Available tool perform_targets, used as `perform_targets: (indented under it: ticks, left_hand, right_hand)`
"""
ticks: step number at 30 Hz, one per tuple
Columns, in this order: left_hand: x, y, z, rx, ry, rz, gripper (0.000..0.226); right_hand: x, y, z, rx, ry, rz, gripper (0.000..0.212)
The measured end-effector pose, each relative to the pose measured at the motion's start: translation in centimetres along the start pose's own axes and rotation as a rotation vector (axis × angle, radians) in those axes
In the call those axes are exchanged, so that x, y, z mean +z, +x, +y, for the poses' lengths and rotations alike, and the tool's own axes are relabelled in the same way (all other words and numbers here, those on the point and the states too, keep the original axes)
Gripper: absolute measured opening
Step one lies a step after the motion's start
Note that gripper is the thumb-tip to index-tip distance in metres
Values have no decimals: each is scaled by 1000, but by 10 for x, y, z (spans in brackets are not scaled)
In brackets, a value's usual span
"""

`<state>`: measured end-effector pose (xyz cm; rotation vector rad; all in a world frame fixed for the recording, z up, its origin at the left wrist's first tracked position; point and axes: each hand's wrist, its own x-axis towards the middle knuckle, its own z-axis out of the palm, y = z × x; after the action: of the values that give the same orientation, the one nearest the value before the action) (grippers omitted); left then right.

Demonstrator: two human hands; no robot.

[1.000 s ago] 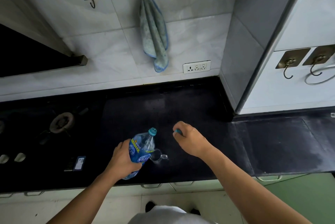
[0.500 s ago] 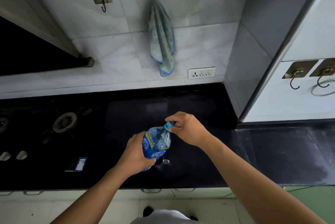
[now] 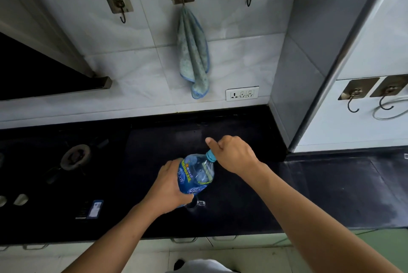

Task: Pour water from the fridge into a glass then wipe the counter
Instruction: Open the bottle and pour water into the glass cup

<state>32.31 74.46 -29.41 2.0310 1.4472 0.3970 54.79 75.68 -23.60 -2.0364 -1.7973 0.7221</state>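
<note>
Having come back from the table (image 3: 331, 195), the right hand (image 3: 234, 153) now pinches the cap (image 3: 211, 155) while the left hand (image 3: 170, 186) grips the bottle (image 3: 195, 173), pouring likely finished, wiping next.

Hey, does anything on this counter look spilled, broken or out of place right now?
Nothing stands out. The black counter shows no visible spill, and the blue plastic water bottle is held tilted between the left hand and right hand.

Bottle up, glass down on the counter.
I see 1 clear blue-labelled water bottle (image 3: 195, 173) tilted above the black counter (image 3: 242, 206), its blue cap (image 3: 211, 156) on the neck; 1 small clear glass (image 3: 195, 204) stands beneath it, mostly hidden; a blue cloth (image 3: 194, 51) hangs on the wall.
</note>
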Motion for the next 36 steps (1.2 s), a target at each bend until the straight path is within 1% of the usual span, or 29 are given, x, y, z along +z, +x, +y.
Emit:
perform_targets:
  ticks: [2, 3, 4, 5, 6, 7, 8, 9, 10, 11, 12, 13, 14, 16, 17, 18, 19, 21, 22, 23, 25, 26, 27, 29, 30, 33, 34, 35, 36]
  left_hand:
    - [-1, 5, 3, -7, -13, 2, 79]
    - [-2, 7, 3, -13, -16, 8, 79]
    - [-3, 10, 4, -16, -18, 13, 79]
    - [-5, 13, 6, -15, -17, 19, 80]
    - [-6, 16, 7, -15, -17, 19, 82]
    - [-7, 18, 9, -9, -16, 16, 83]
    - [-8, 20, 13, 6, -4, 17, 82]
    - [-8, 22, 16, 29, 22, 23, 81]
    - [-8, 24, 20, 53, 61, 35, 80]
    - [-8, 25, 23, 67, 100, 46, 81]
    - [-8, 27, 26, 71, 123, 56, 83]
    - [-9, 28, 28, 63, 120, 58, 86]
    - [-11, 30, 29, 51, 96, 53, 88]
    - [-15, 34, 29, 29, 28, 23, 91]
    - [-17, 35, 29, 26, 10, 2, 92]
    - [-18, 36, 30, 31, 13, -12, 92]
    - [-18, 36, 31, 35, 32, -20, 92]
    - [-16, 35, 35, 48, 81, -12, 92]
    - [-15, 35, 37, 59, 94, -6, 92]
    - [-15, 34, 39, 65, 97, -8, 93]
    - [-16, 33, 40, 63, 84, -26, 93]
    - [-18, 33, 40, 54, 66, -33, 93]
    - [-20, 34, 39, 43, 53, -35, 93]
    - [-22, 33, 38, 39, 72, -33, 92]
    - [-21, 32, 37, 39, 94, -30, 90]
    - [-17, 25, 36, 55, 113, -30, 87]
    - [-18, 23, 36, 61, 97, -38, 87]
    - [-20, 21, 35, 68, 74, -52, 87]
    - [-24, 20, 35, 78, 51, -76, 87]
  right_hand:
    - [-5, -2, -1, 33, -9, 31, 60]
    - [-9, -1, 2, 23, 44, 22, 57]
    - [-13, -1, 4, -22, 158, -13, 47]
    - [-18, -2, 7, -84, 266, -69, 31]
    - [-23, -2, 10, -146, 314, -127, 18]
    - [-26, -1, 14, -195, 316, -164, 16]
    - [-27, 1, 17, -208, 292, -162, 14]
    - [-27, 2, 17, -180, 250, -138, 7]
    - [-27, 3, 17, -132, 212, -116, 17]
    - [-27, 4, 17, -70, 167, -92, 34]
    - [-26, 5, 18, -7, 140, -62, 46]
    - [-25, 4, 19, 17, 166, -38, 49]
    - [-25, 3, 20, -15, 255, -28, 43]
    - [-30, 1, 23, -147, 481, -75, 15]
    - [-33, 0, 23, -182, 535, -83, 11]
    - [-34, 0, 23, -177, 529, -58, 8]
    - [-33, 1, 23, -130, 470, -11, 19]
    - [-30, 1, 22, 13, 299, 73, 46]
    - [-27, 0, 23, 41, 271, 73, 50]
    - [-26, -2, 24, 24, 327, 25, 45]
    - [-30, -6, 26, -64, 597, -142, 20]
    - [-33, -6, 27, -109, 685, -187, 19]
    - [-34, -5, 29, -145, 711, -186, 19]
    - [-32, -1, 32, -145, 584, -103, 7]
    - [-31, 0, 32, -116, 504, -85, 9]
    - [-26, 3, 34, -71, 343, -127, 35]
    - [-27, 0, 32, -96, 316, -116, 39]
    - [-28, -2, 30, -163, 292, -80, 41]
    - [-30, -5, 29, -277, 235, -10, 41]
